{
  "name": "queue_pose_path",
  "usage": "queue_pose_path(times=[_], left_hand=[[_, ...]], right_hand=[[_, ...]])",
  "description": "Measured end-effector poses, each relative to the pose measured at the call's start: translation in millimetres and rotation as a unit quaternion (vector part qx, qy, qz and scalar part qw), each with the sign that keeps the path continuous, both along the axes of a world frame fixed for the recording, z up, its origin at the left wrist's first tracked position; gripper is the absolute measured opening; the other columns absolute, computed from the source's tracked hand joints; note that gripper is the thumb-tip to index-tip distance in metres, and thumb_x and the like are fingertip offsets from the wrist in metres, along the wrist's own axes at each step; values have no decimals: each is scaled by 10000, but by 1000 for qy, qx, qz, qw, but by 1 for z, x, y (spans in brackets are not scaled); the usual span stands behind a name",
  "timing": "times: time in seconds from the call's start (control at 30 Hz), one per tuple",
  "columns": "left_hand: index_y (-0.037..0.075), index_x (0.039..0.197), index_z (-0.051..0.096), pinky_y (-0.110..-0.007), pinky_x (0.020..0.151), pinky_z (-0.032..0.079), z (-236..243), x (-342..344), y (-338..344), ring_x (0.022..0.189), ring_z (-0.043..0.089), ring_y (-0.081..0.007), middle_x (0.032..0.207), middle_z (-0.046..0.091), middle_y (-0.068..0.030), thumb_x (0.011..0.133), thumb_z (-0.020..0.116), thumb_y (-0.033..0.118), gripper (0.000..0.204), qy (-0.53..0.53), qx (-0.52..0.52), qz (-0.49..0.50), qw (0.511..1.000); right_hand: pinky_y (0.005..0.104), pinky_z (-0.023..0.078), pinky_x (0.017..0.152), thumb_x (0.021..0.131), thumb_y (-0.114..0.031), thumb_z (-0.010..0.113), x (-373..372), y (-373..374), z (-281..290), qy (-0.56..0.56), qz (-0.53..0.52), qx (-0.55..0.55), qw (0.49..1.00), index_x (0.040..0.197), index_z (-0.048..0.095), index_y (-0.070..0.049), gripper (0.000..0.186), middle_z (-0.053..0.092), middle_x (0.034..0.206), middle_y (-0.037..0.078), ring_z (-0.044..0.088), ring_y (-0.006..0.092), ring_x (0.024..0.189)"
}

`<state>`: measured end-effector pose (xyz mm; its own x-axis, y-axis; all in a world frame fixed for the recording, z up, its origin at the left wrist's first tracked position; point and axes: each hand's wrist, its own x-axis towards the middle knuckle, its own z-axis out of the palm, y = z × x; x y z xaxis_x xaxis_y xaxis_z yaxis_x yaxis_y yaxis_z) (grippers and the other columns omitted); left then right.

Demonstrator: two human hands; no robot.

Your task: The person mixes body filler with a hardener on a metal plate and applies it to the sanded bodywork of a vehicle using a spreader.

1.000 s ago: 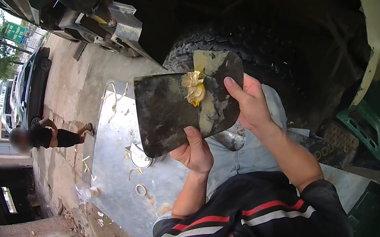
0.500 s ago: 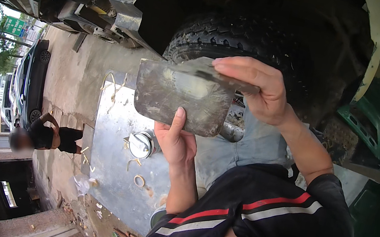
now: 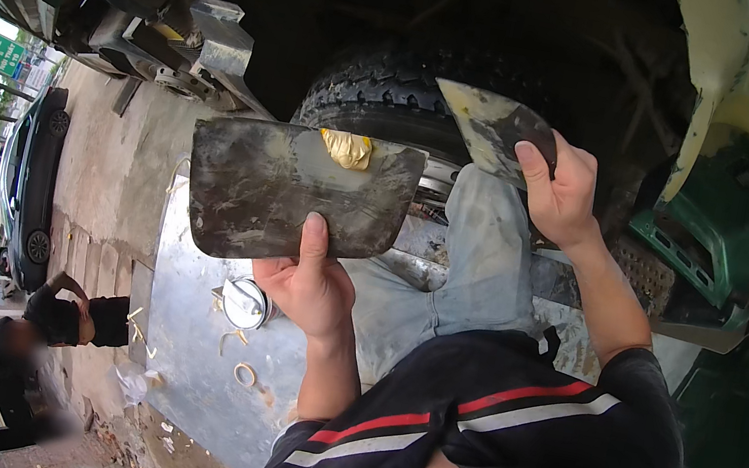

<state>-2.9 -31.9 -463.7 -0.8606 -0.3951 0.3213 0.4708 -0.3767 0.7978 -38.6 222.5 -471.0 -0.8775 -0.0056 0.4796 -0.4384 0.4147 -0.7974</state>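
Note:
My left hand (image 3: 308, 298) grips a dark, smeared putty board (image 3: 252, 187) by its near edge, thumb on top and fingers underneath. On the board's far edge sits a shiny yellow lump of putty (image 3: 346, 150). In my right hand (image 3: 564, 195) is a flat putty spreader (image 3: 492, 126), its wide blade streaked with pale yellow and pinched under my thumb. The spreader is tilted and stands apart from the board, to its right. Most of my right fingers are hidden behind the blade.
A black tyre (image 3: 368, 98) lies beyond the board, with green vehicle parts (image 3: 748, 220) at right. Below the board, a metal sheet (image 3: 177, 390) bears a lidded can (image 3: 246, 304) and a tape ring (image 3: 244, 375). A person (image 3: 84, 320) stands at left near a parked car (image 3: 33, 184).
The spreader has come off the board's far edge and moved right. The board has shifted left, and the yellow lump now shows on it. The person at left appears in a different place.

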Motion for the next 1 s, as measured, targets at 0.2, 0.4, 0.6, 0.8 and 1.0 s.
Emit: queue_pose_path(times=[0.2, 0.4, 0.6, 0.8, 1.0], left_hand=[[-114, 1202, 570, -335, 958, 492, -47, 2, 42, 1077, 617, -206, 1224, 626, -185, 924, 593, -70, 282, 20, -185, 138, 973], [-115, 1156, 589, -317, 877, 526, -46, -10, 49, 989, 646, -192, 1132, 658, -167, 950, 562, -42, 221, -16, -151, 106, 983], [-113, 1126, 601, -302, 846, 536, -41, -11, 42, 964, 653, -186, 1104, 668, -154, 946, 544, -59, 196, -45, -131, 105, 985], [-117, 1152, 588, -323, 896, 521, -38, -10, 39, 1002, 641, -192, 1134, 657, -167, 951, 549, -46, 217, -41, -108, 95, 989], [-126, 1159, 576, -336, 884, 536, -37, -8, 35, 990, 651, -211, 1140, 653, -185, 954, 553, -34, 226, -32, -101, 109, 988]], right_hand=[[294, 508, 630, 937, -70, 604, -6, -71, 11, -45, 68, -240, 967, 1006, 625, 57, 146, 712, 860, 127, 674, 158, 744], [358, 587, 744, 732, 64, 614, 8, -82, 13, 195, 6, 126, 973, 1105, 663, 41, 377, 695, 1015, 177, 711, 304, 892], [341, 594, 745, 771, -102, 646, 10, -92, 4, 220, 35, 222, 949, 1124, 656, 13, 371, 690, 1053, 145, 702, 271, 943], [340, 591, 731, 743, -63, 638, 1, -94, 9, 237, 25, 198, 951, 1075, 664, 25, 344, 694, 999, 141, 709, 276, 892], [347, 594, 728, 710, -39, 645, -4, -93, 9, 232, 16, 166, 958, 1053, 672, 21, 349, 703, 1001, 137, 715, 283, 869]])
